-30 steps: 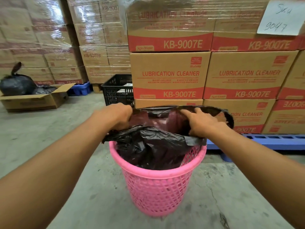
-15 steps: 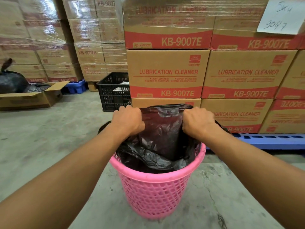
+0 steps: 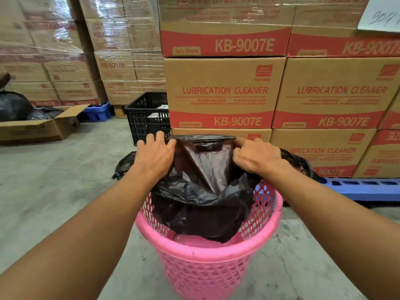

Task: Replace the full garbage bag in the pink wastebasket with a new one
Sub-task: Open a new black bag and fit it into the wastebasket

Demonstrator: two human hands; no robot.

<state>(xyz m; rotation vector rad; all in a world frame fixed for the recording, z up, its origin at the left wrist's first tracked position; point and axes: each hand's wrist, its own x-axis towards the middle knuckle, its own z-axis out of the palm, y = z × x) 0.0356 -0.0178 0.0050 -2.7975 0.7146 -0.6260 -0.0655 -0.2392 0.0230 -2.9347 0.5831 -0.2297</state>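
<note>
A pink mesh wastebasket [image 3: 207, 256] stands on the concrete floor right in front of me. A thin black garbage bag [image 3: 203, 187] hangs crumpled inside it, its mouth held up above the rim. My left hand [image 3: 154, 155] grips the bag's top edge on the left. My right hand [image 3: 255, 158] pinches the same edge on the right. Loose bag film spills out behind each wrist. A patch of the pink basket bottom shows below the bag at the near side.
Stacked cartons marked LUBRICATION CLEANER [image 3: 225, 92] rise close behind the basket on a blue pallet [image 3: 363, 187]. A black plastic crate [image 3: 147, 118] stands behind my left hand. At far left an open cardboard box [image 3: 39, 126] holds a tied black bag [image 3: 13, 107].
My hands have drawn together from the basket's sides and lifted the bag's mouth. The bag now hangs higher, showing the basket's bottom. The view has moved closer.
</note>
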